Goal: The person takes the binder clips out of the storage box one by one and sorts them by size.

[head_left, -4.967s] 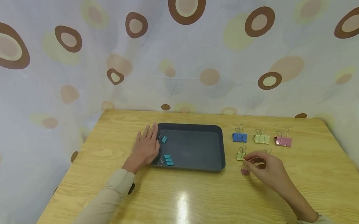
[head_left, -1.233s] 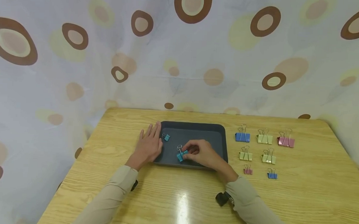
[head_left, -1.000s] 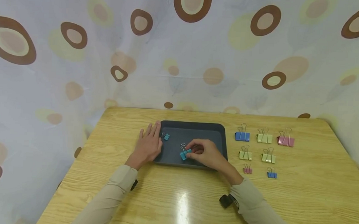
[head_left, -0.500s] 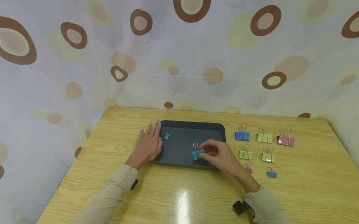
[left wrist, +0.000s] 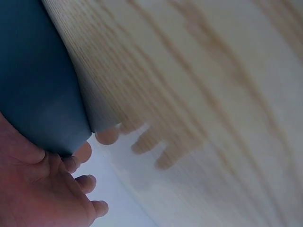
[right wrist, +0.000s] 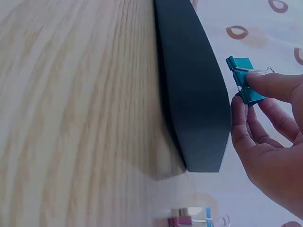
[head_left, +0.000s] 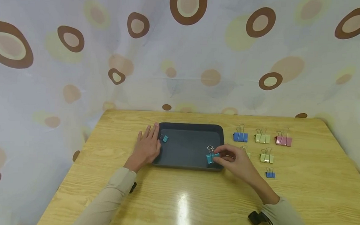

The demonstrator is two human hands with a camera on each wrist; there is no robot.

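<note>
In the head view, my left hand [head_left: 146, 146] rests with straight fingers against the left side of a dark grey tray [head_left: 191, 127]. My right hand [head_left: 238, 163] pinches a teal binder clip [head_left: 209, 159] between thumb and fingers, over the tray's right front part. That clip [right wrist: 242, 78] shows its wire handles in the right wrist view, beyond the tray wall. Inside the tray at the left lies a smaller teal binder clip [head_left: 165, 138]. The left wrist view shows the palm [left wrist: 42, 194] touching the tray's outer wall.
Right of the tray, blue [head_left: 240, 137], pale green [head_left: 262, 139] and pink [head_left: 284, 141] binder clips form the back row. Nearer are another pale green clip [head_left: 266, 158], one partly hidden by my right hand, and a small blue clip [head_left: 270, 175]. A small pink clip [right wrist: 180, 221] shows in the right wrist view.
My right hand came from the small pink clip, took the larger teal clip from the tray's left front corner and carried it rightward across the tray. The left hand stayed in place.
</note>
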